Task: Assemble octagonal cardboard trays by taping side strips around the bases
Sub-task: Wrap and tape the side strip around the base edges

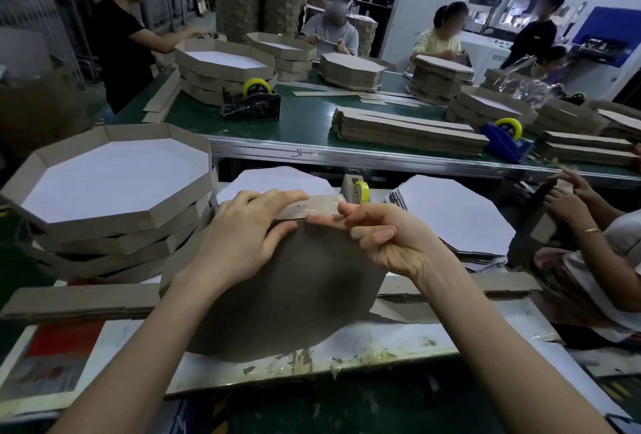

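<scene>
The octagonal base stands tilted on the bench, brown face to the wearer, with a side strip being taped along its top edge only; I judge the other edges remain. The left hand clamps the strip to the base and the right hand pinches it at the tape. Finished trays are stacked left, bare bases right
</scene>
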Demonstrator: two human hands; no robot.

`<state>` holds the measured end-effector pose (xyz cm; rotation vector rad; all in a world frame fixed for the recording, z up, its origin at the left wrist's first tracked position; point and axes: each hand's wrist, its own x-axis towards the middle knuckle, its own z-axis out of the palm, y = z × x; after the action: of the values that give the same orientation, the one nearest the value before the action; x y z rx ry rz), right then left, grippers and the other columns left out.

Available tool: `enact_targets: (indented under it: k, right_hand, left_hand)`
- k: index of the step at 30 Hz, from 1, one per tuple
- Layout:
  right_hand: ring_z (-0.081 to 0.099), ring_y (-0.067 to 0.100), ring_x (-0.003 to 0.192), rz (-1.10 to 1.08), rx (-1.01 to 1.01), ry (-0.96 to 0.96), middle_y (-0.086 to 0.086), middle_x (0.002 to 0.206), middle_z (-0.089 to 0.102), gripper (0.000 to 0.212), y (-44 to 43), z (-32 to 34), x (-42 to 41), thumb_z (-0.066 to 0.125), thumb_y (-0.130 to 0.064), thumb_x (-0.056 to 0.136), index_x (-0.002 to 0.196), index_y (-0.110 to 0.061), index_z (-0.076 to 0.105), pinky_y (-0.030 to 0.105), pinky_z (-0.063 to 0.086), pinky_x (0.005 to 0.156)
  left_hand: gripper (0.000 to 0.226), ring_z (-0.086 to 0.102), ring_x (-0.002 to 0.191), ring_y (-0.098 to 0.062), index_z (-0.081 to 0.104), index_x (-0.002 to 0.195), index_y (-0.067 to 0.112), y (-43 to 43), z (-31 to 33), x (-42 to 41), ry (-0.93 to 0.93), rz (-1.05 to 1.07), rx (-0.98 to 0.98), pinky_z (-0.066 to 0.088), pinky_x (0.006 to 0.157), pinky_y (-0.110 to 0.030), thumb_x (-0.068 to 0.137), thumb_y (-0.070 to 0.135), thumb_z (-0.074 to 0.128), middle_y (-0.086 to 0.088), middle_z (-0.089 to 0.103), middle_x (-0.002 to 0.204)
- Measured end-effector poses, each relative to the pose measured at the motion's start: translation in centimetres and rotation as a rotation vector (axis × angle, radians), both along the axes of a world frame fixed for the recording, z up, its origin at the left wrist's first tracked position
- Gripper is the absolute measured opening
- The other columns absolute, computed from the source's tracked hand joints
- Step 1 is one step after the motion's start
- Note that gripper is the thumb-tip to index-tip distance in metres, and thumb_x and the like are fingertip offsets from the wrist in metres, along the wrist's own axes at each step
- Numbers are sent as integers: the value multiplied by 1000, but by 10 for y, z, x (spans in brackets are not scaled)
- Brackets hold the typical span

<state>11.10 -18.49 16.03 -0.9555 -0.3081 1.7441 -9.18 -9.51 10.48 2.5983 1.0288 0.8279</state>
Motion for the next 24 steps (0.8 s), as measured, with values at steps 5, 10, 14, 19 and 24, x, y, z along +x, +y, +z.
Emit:
enact_targets:
  k: [5,10,14,19,24]
  right_hand:
    - [18,1,32,25,3,3,28,126,60,17,-1,-6,0,39,8,80,84,-4,50,10,29,26]
    - [25,2,27,82,5,-224,12,118,71,17,3,-22,-5,41,3,81,73,-9,50,12,26,25]
    - [19,1,29,71,-33,-399,12,109,74,26,13,-31,-6,34,-1,89,69,-14,44,13,22,26]
    - [28,8,32,230,3,-919,16,76,74,25,-1,-63,-28,36,-5,90,69,-13,48,17,29,36]
    - [47,5,49,-155,619,-1438,-9,51,53,14,7,-61,-18,52,-15,84,73,-19,60,21,38,53]
  left_hand:
    - [40,42,119,-19,43,138,50,5,-1,0,160,-3,74,37,96,-37,100,43,35,12,50,132]
    - [43,41,120,-19,38,141,50,10,-2,2,196,15,62,37,97,-37,99,45,32,14,47,135]
    - [43,42,119,-20,39,141,49,9,-2,2,211,19,68,38,96,-39,99,45,32,13,48,134]
    - [43,40,120,-18,37,141,50,12,-1,2,232,14,40,38,99,-40,100,45,28,14,46,135]
    - [41,41,119,-19,38,140,53,11,-2,2,214,1,38,38,97,-40,100,44,31,13,48,133]
